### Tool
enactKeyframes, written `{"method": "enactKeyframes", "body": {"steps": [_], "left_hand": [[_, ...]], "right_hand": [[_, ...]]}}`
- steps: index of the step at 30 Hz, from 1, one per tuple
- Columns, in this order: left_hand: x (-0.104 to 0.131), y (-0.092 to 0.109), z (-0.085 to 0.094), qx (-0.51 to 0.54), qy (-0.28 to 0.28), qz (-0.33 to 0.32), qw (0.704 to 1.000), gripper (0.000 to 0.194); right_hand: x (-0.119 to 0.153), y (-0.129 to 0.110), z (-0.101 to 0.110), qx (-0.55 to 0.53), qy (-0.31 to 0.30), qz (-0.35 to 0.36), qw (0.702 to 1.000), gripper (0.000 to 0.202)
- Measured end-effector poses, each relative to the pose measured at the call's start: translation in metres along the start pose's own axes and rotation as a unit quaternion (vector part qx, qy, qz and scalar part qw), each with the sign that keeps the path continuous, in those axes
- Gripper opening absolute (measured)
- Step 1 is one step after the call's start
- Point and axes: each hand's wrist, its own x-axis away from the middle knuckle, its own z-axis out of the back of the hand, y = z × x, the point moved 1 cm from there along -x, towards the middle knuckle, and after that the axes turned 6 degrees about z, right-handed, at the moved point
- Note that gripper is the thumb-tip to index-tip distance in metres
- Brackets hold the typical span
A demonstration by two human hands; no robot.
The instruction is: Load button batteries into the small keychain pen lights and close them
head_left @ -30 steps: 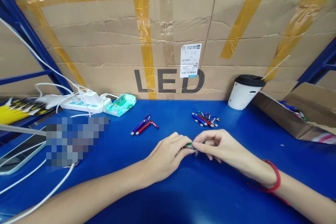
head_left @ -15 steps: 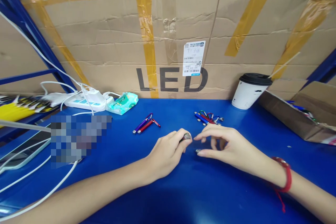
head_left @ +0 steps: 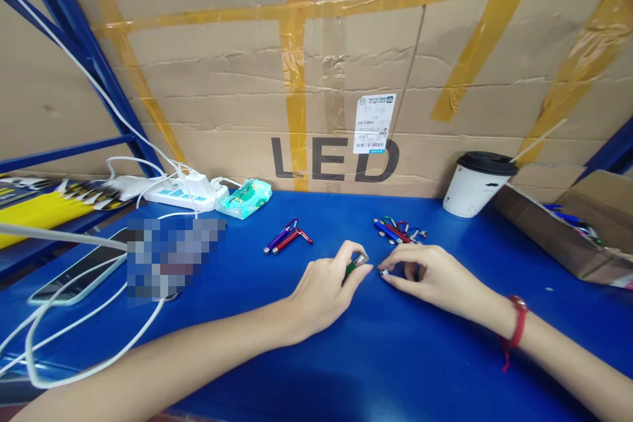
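Observation:
My left hand [head_left: 329,293] is closed round a small green penlight [head_left: 357,262], its silver end tilted up toward the right; most of its body is hidden in the fingers. Just to the right, my right hand [head_left: 428,273] pinches a small silver metal piece [head_left: 384,271] between thumb and forefinger, apart from the penlight. Its exact kind is too small to tell. Behind the left hand lie a purple penlight [head_left: 280,237] and a red penlight [head_left: 293,241] with carabiner clips. Beyond the right hand is a cluster of blue and red penlights [head_left: 390,229] with clips and small silver discs.
A lidded paper cup [head_left: 472,188] with a straw stands at the back right, beside an open cardboard box [head_left: 548,234]. On the left are a tissue pack [head_left: 244,199], a power strip [head_left: 180,191], a phone [head_left: 82,270] and loose white cables. A large carton [head_left: 227,99] stands behind the blue table.
My right thumb and forefinger have closed on the small silver piece. In my left hand the penlight shows more of its green body. The camera view has shifted slightly.

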Motion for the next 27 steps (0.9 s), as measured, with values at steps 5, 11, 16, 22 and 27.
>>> {"method": "enactKeyframes", "body": {"steps": [5,11,16,22,27], "left_hand": [[0.001,0.002,0.001,-0.031,0.018,-0.004,0.999,0.02],[0.0,0.002,-0.001,-0.043,0.01,-0.042,0.998,0.021],[0.0,0.001,-0.002,-0.053,0.003,-0.044,0.998,0.022],[-0.001,0.0,-0.003,-0.043,-0.006,-0.062,0.997,0.02],[-0.003,-0.002,-0.007,-0.09,0.012,-0.129,0.987,0.022]], "right_hand": [[0.001,0.0,0.002,0.018,0.01,-0.013,1.0,0.017],[0.002,-0.001,0.006,0.052,0.018,0.001,0.998,0.015],[0.004,0.0,0.012,0.027,0.1,-0.011,0.995,0.018],[0.004,-0.016,0.01,-0.178,0.156,-0.053,0.97,0.022],[0.005,-0.023,0.004,-0.26,0.152,-0.042,0.953,0.023]]}}
